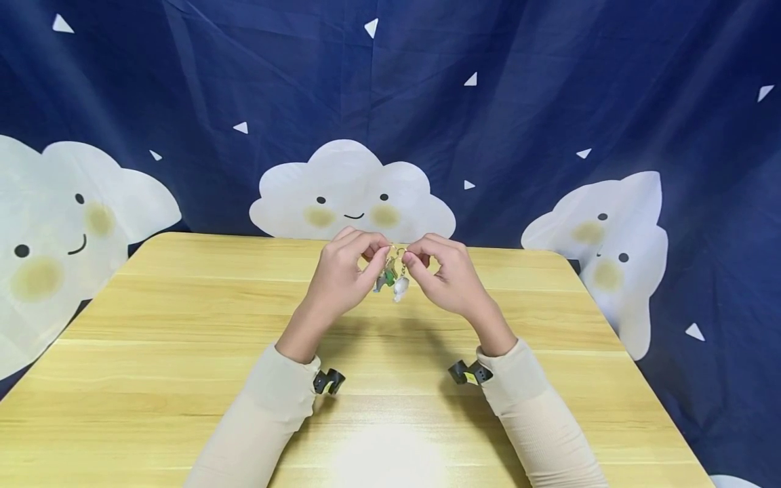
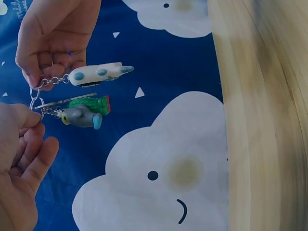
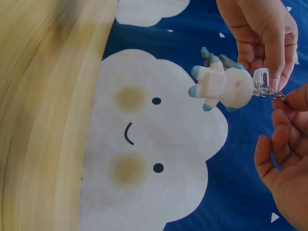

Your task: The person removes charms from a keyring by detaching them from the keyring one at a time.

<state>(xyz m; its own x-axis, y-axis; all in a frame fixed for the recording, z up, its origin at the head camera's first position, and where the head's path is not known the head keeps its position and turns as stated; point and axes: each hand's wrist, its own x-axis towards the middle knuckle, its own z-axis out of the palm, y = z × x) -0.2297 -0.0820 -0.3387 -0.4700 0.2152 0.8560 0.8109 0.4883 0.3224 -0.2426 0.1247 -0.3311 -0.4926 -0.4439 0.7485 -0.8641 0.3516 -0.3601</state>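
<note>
My left hand [image 1: 348,271] pinches a metal ring between thumb and forefinger; from it hang a grey figure charm [image 2: 82,117] with a light-blue end, a green charm [image 2: 98,104] and a thin flat piece [image 2: 67,100]. Facing it, my right hand [image 1: 445,274] pinches a key ring [image 1: 401,252] whose short chain [image 2: 53,81] carries a white figure charm [image 3: 236,86] with blue tips. Both rings meet between the fingertips; whether they are linked I cannot tell. All the charms dangle above the table. In the right wrist view the white charm partly covers the grey one.
Below the hands is a light wooden table [image 1: 390,366]. Behind its far edge hangs a dark blue cloth [image 1: 415,81] with white clouds and triangles. A small black camera [image 1: 329,381] sits on the left wrist, another camera [image 1: 470,372] on the right.
</note>
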